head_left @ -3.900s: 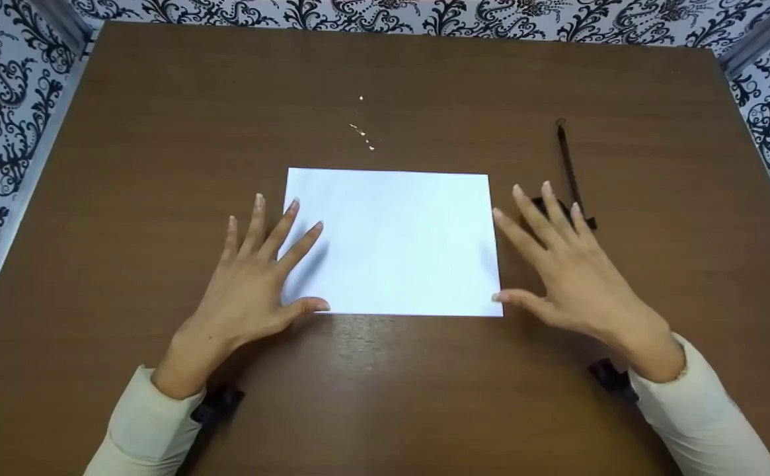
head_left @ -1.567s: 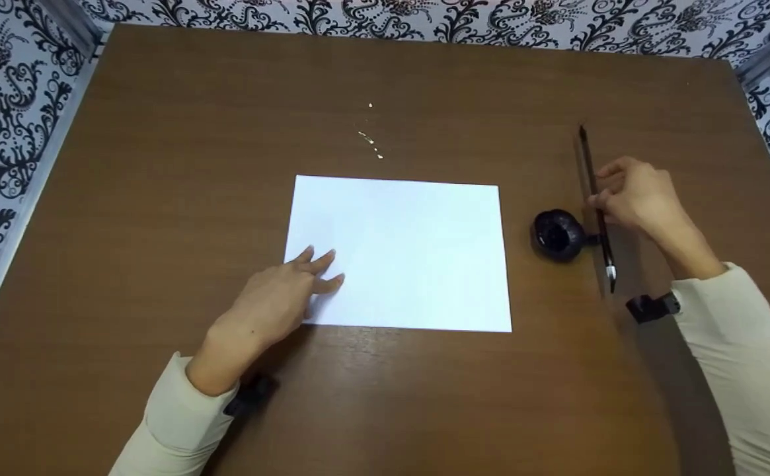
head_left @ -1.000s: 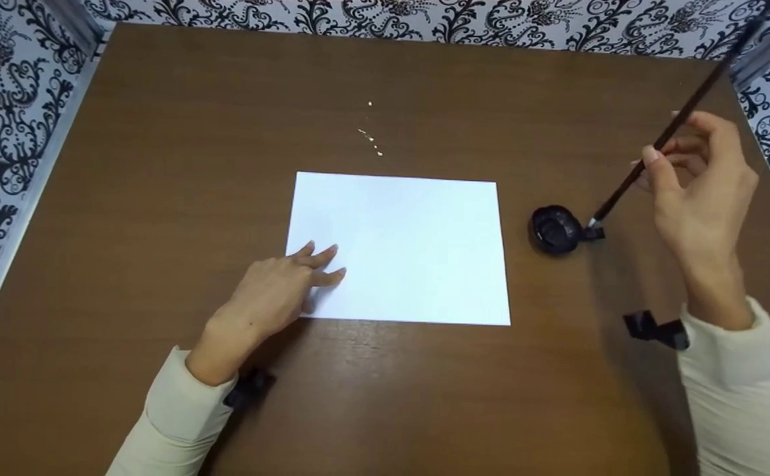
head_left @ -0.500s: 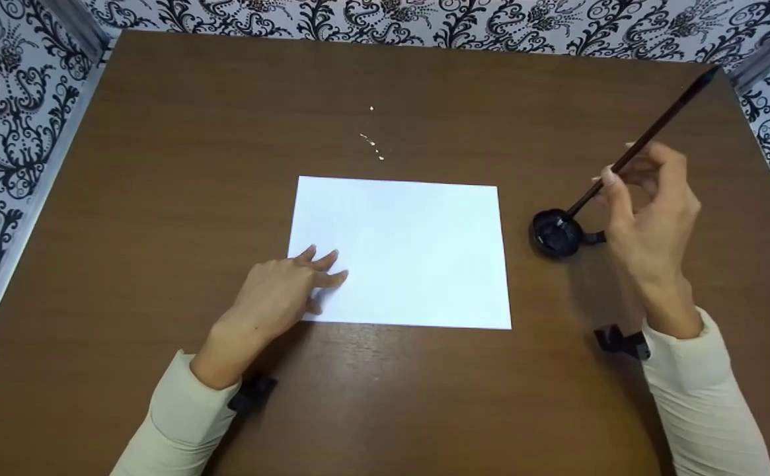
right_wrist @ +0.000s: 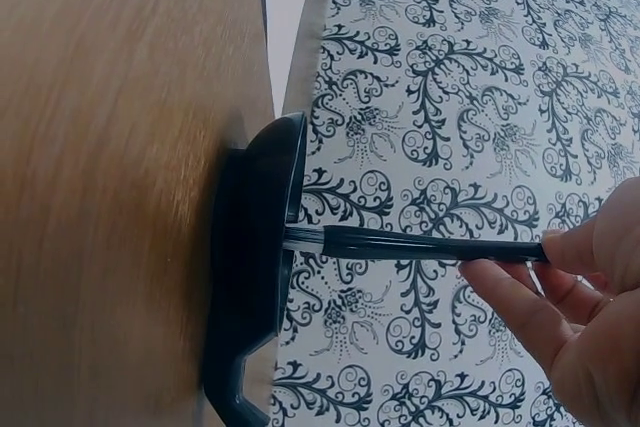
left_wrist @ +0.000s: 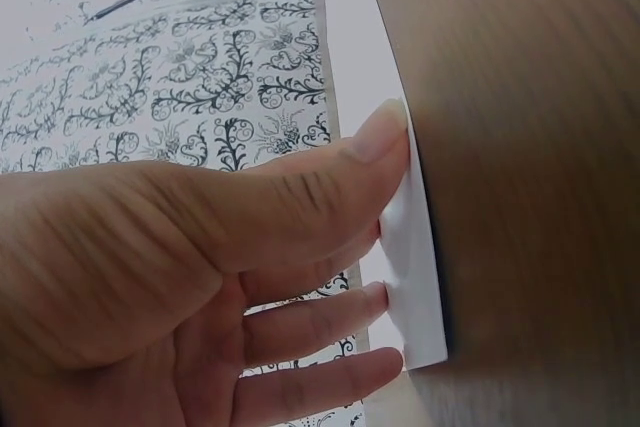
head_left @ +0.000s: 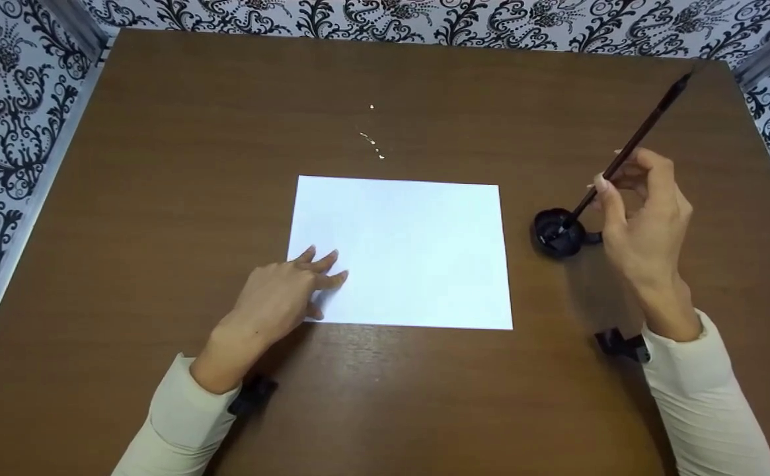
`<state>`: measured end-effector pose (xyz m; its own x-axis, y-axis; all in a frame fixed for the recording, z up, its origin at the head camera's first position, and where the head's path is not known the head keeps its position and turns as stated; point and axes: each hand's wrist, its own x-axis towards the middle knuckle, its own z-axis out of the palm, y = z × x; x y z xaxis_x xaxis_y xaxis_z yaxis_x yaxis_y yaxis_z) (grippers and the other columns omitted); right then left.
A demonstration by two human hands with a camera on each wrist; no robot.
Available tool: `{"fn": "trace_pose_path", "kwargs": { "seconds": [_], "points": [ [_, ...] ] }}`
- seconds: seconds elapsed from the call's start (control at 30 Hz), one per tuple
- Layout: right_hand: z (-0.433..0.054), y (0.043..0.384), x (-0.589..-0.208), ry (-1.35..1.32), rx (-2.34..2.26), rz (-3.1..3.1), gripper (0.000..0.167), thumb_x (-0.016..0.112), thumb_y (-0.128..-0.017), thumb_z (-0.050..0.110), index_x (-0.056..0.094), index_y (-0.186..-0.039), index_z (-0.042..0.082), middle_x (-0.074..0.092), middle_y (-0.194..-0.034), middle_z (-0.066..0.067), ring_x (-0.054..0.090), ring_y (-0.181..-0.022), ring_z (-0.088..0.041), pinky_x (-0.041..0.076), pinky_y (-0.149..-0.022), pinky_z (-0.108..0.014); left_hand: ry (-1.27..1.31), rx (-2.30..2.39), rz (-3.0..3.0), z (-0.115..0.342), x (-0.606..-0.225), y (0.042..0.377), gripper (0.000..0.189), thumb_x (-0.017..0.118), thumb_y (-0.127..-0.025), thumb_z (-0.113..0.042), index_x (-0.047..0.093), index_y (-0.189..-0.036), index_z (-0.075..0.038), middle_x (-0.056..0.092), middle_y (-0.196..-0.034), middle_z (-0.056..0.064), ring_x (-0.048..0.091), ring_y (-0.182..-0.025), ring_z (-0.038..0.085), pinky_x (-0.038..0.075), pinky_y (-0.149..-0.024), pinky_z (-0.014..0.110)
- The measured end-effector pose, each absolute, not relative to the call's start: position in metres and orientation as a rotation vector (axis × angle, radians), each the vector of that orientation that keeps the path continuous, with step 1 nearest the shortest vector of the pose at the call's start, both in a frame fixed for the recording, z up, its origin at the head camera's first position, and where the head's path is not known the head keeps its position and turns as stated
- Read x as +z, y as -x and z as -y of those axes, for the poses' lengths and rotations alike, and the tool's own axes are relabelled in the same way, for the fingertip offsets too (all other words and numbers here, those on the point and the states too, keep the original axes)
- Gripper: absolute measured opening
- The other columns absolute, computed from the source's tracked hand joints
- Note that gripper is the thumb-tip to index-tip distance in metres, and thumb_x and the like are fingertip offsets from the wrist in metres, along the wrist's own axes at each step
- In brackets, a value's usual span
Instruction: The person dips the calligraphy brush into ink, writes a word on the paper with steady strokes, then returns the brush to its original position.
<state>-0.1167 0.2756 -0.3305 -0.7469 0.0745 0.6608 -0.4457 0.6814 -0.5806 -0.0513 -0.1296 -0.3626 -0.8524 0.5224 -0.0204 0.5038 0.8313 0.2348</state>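
A white sheet of paper [head_left: 411, 254] lies on the brown table. My left hand [head_left: 275, 301] rests on its lower left corner with the fingers spread; in the left wrist view the thumb and fingertips touch the paper's surface. My right hand [head_left: 649, 225] pinches a long dark paintbrush [head_left: 642, 129] by its handle between thumb and fingers. The brush slants, its silver ferrule down in a small round black dish [head_left: 560, 244] with a short handle, right of the paper. Inside the dish, the brush's tip is hidden in the right wrist view.
Several small pale specks [head_left: 373, 144] mark the brown table [head_left: 193, 132] beyond the paper. Black-and-white patterned wall covering [head_left: 424, 20] borders the table's far side and both sides. A dark wrist camera sits under each sleeve cuff.
My right hand picked the paintbrush up from across the dish's handle, turned it tip down and moved it left into the dish. My left hand settled on the paper's corner and stayed there.
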Motion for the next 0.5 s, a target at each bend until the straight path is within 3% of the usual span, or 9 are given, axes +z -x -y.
{"fn": "trace_pose_path", "kwargs": {
  "seconds": [0.2, 0.5],
  "points": [
    [-0.272, 0.114, -0.323, -0.288, 0.983, 2.21, 0.025, 0.064, -0.086, -0.007, 0.057, -0.11, -0.009, 0.062, -0.09, -0.012, 0.061, -0.078, -0.008, 0.047, -0.066, -0.014, -0.823, 0.331, -2.933, 0.13, -0.363, 0.051, 0.057, 0.084, -0.068, -0.011, 0.066, -0.122, -0.019, 0.055, -0.133, 0.008, 0.052, -0.122, 0.033, 0.047, -0.049, 0.031],
    [-0.281, 0.113, -0.311, -0.247, 1.041, 2.118, 0.026, 0.068, -0.085, -0.001, 0.061, -0.109, -0.001, 0.065, -0.089, -0.003, 0.063, -0.075, -0.009, 0.049, -0.064, -0.014, -0.799, 0.32, -2.911, 0.129, -0.363, 0.051, 0.059, 0.083, -0.068, -0.013, 0.064, -0.123, -0.019, 0.052, -0.135, 0.007, 0.051, -0.122, 0.032, 0.048, -0.05, 0.031]
  ]
}}
